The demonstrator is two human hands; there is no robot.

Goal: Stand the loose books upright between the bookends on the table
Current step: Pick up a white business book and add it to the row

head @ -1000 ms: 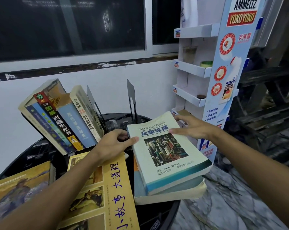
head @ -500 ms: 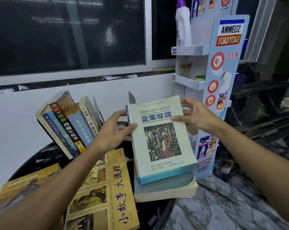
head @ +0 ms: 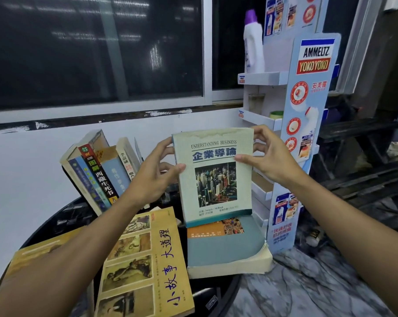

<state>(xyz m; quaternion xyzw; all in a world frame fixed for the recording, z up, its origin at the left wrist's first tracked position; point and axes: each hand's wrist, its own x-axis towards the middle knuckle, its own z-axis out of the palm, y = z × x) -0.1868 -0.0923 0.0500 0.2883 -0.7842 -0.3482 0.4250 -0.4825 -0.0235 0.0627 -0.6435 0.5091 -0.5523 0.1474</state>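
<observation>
Nearest, a yellow book (head: 147,266) lies flat on the dark round worktop (head: 63,216). To its right a grey book (head: 225,248) also lies flat, overhanging the rim.

The business book (head: 214,175) is held upright, cover towards the person, above the far end of the grey book. Whether its lower edge rests there cannot be told. The left hand (head: 152,177) grips its left edge, thumb on the cover, fingers behind. The right hand (head: 273,161) grips the upper right edge in the same way. The hands are apart, with the book between them.

Just left of the left hand, the leaning books (head: 97,172) tilt leftward, spines out. Right of the right hand stands a cardboard stand (head: 307,133), with a white bottle (head: 252,42) on its top shelf.
</observation>
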